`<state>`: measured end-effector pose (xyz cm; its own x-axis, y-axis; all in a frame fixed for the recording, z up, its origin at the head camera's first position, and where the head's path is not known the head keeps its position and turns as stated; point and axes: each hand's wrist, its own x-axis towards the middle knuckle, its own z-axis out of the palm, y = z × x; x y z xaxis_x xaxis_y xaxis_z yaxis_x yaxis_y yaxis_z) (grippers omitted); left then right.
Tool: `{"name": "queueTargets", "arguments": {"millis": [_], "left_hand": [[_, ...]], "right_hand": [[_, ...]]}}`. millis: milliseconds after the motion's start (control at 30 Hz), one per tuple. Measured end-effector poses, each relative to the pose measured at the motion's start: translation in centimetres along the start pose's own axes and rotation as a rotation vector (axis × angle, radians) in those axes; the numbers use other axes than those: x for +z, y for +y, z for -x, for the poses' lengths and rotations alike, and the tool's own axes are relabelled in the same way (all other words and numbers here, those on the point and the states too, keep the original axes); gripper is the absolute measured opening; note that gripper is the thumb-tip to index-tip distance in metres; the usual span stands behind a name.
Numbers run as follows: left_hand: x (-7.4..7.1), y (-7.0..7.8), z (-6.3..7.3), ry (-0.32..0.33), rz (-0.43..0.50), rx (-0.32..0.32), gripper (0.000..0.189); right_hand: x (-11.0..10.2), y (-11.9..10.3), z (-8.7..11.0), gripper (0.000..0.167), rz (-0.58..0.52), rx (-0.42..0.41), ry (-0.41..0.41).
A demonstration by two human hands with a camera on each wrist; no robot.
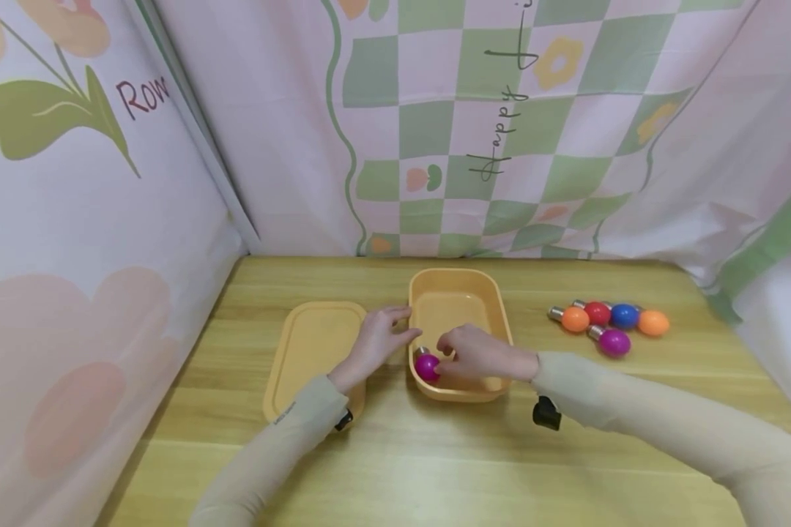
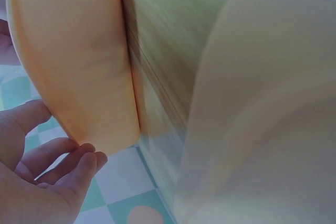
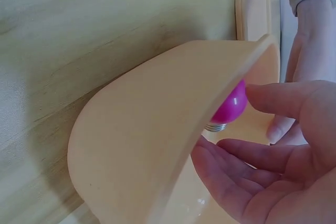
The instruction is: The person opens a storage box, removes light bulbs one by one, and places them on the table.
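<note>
A purple light bulb with a metal screw base lies in the near left corner of a yellow plastic box. My right hand reaches over the box, its thumb at the bulb. In the right wrist view the other fingers are spread away from the bulb, with a gap between. At the box's left side, my left hand holds the rim, thumb over the edge. Its fingers bend against the outer wall in the left wrist view.
A yellow lid lies flat left of the box, partly under the left forearm. To the right, several bulbs are grouped: orange, red, blue, another orange and purple. Patterned curtains hang behind the wooden table.
</note>
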<state>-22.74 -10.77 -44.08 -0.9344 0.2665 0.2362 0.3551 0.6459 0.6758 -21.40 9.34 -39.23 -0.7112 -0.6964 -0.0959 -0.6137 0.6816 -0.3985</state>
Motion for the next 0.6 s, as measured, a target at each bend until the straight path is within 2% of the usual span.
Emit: {"name": "queueTargets", "arguments": {"millis": [333,600], "left_hand": [[0.02,-0.02,0.12,0.012,-0.005,0.000,0.042],[0.11,-0.11,0.06,0.007,0.010,-0.001,0.042]], "right_hand": [[0.57,0.29,-0.91,0.025,0.015,0.009,-0.036],[0.86,-0.27,-1.08,0.037,0.004,0.011,-0.061]]}}
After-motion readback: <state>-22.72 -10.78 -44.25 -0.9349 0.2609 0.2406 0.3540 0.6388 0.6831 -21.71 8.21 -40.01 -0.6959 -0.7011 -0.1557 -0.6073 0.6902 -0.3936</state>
